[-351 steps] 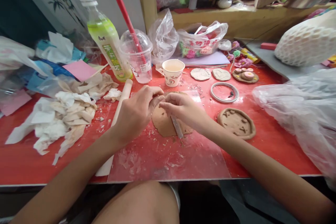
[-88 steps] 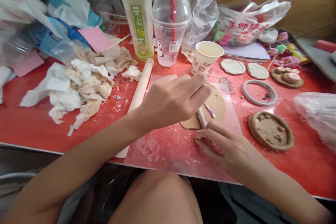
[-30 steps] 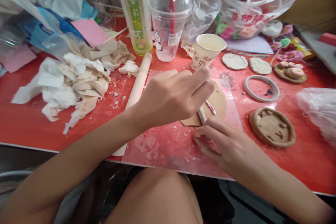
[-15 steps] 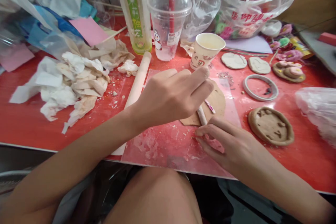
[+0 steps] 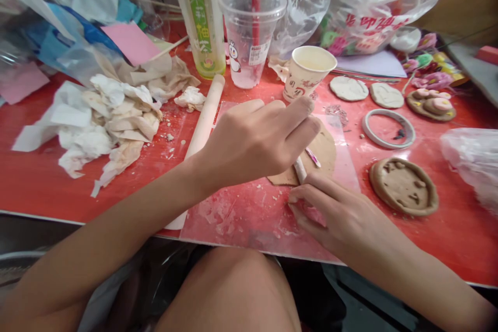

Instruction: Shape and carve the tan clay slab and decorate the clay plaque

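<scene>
A thin brown clay sheet lies on a clear plastic mat under my hands. My left hand is curled above the sheet, its fingertips turned away from view; whatever it grips is hidden. A whitish stick-like piece shows between the two hands, its lower end by my right index finger. My right hand is low at the sheet's near edge, thumb and fingertips drawn together. What is pinched there is too small to make out. A small pink-and-white pointed piece rests on the sheet.
A rolling pin lies left of my left hand. Behind stand a paper cup, a domed plastic cup and a bottle. Crumpled tissues are at left; a tape ring and rimmed clay dish at right.
Both hands keep nearly the same pose; the right fingers have shifted very slightly. The view has moved a little, so the things at right appear slightly farther right.
</scene>
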### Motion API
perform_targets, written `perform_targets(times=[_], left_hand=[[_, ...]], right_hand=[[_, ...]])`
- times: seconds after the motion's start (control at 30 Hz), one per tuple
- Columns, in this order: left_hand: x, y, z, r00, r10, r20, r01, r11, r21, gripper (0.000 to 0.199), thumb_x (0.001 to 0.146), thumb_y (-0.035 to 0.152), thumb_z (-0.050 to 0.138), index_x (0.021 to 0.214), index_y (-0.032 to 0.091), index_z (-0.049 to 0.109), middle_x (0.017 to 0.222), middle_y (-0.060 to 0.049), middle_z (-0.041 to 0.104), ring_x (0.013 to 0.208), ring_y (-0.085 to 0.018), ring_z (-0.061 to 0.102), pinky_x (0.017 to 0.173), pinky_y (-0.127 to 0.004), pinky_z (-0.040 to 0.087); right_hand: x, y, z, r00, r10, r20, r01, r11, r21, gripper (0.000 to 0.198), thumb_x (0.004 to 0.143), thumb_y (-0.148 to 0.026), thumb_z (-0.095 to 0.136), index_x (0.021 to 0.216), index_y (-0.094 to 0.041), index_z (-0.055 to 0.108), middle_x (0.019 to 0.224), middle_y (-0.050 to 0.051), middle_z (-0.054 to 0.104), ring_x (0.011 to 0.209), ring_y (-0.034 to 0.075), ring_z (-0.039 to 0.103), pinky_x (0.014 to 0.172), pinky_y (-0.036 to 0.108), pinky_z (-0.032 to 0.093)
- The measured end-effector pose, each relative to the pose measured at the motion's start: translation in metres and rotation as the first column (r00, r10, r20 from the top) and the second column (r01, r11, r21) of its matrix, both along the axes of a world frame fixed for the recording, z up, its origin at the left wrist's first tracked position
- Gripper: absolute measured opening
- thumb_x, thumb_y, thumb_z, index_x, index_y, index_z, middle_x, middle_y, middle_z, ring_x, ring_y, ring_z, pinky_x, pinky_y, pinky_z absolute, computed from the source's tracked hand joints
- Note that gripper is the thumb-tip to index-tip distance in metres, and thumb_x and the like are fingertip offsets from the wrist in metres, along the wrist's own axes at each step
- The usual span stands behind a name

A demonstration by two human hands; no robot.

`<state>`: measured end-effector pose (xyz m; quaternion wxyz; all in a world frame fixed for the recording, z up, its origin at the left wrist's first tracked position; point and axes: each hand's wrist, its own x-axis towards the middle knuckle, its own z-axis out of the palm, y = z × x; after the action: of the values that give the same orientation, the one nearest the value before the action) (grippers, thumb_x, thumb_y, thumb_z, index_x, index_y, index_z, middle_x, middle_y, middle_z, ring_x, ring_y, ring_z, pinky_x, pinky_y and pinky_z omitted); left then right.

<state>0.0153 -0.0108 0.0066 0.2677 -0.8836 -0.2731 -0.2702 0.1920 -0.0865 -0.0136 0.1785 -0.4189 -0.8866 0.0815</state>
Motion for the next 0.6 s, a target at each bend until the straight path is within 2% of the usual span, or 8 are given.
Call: perform_targets(times=[0.23,0.4,0.53,0.6], left_hand=[[0.000,0.000,0.000,1.000,0.018,-0.001,-0.018,0.997,-0.072,0.035,0.093,0.012,0.026,0.091,0.022,0.059,0.086,0.000,0.061,0.068,-0.012,0.062,0.052,-0.025,0.042],[0.000,0.001,0.000,1.000,0.017,-0.003,-0.017,0.998,-0.060,0.033,0.093,0.014,0.027,0.093,0.022,0.059,0.084,0.000,0.061,0.069,-0.012,0.063,0.054,-0.025,0.045],[-0.002,0.002,-0.002,1.000,0.007,0.028,-0.005,0.997,-0.079,0.032,0.093,0.016,0.028,0.093,0.022,0.059,0.083,0.000,0.061,0.069,-0.012,0.063,0.055,-0.027,0.046],[-0.002,0.003,-0.003,0.999,-0.002,0.043,0.006,0.997,-0.081,0.031,0.093,0.016,0.029,0.090,0.022,0.059,0.082,0.000,0.061,0.069,-0.013,0.063,0.055,-0.026,0.045]], right_hand=[[0.005,-0.002,0.000,1.000,-0.007,0.008,0.007,1.000,-0.007,0.016,0.085,-0.013,0.049,0.080,-0.011,0.064,0.072,0.006,0.054,0.063,0.015,0.052,0.057,0.029,0.043],[0.017,-0.003,0.007,0.999,-0.046,0.028,0.045,0.998,0.038,0.013,0.086,-0.019,0.050,0.081,-0.015,0.061,0.073,0.003,0.053,0.064,0.013,0.052,0.058,0.026,0.042],[0.048,-0.006,0.020,0.977,-0.208,0.054,0.205,0.977,0.063,0.013,0.087,-0.032,0.050,0.083,-0.023,0.059,0.075,0.000,0.054,0.064,0.010,0.050,0.058,0.023,0.041],[0.070,-0.009,0.025,0.920,-0.386,0.073,0.385,0.923,0.024,0.014,0.085,-0.039,0.052,0.085,-0.027,0.058,0.084,-0.002,0.059,0.065,0.010,0.050,0.054,0.023,0.039]])
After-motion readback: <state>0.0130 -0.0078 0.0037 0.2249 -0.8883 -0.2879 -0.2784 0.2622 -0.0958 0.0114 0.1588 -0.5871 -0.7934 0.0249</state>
